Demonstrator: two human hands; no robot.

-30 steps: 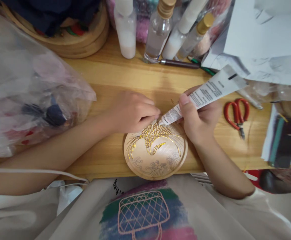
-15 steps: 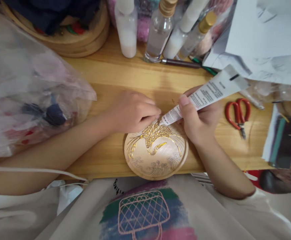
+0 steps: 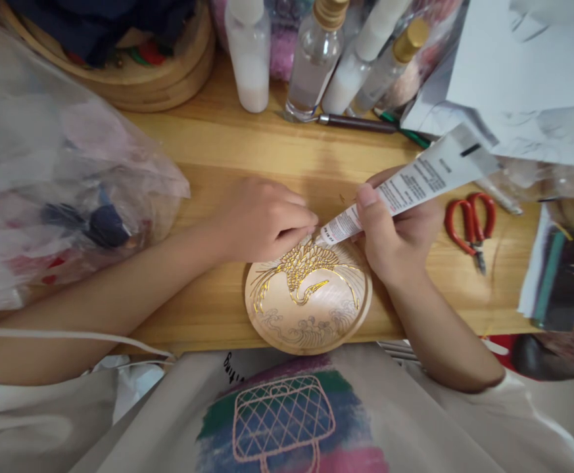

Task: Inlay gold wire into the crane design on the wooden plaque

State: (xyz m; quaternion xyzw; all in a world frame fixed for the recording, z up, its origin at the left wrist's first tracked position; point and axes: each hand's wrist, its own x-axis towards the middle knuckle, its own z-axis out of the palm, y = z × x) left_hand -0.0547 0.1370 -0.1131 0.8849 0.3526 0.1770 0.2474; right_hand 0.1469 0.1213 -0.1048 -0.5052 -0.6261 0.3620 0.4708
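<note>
R hand (image 3: 396, 230) grasping the white tube (image 3: 422, 180), tail end nudged a touch outward vs. half a sec ago; nozzle (image 3: 321, 241) hardly budged, so prob. slow, fine work by the gold bird design (image 3: 309, 263). L hand (image 3: 267, 220) curled beside nozzle, can't tell if it's gripping anything. Wooden disc (image 3: 279, 294): btwn the hands, just this side.

A round wooden plate (image 3: 309, 309) lies near the table's (image 3: 208, 151) front edge, its pale face showing 1 long-necked bird in shiny gold lines and dark wave outlines below it. 1 white tube (image 3: 407, 187) with small dark print slants over the far rim, nozzle end down at the bird's body, its flat end raised and marked with 1 black bar.
</note>
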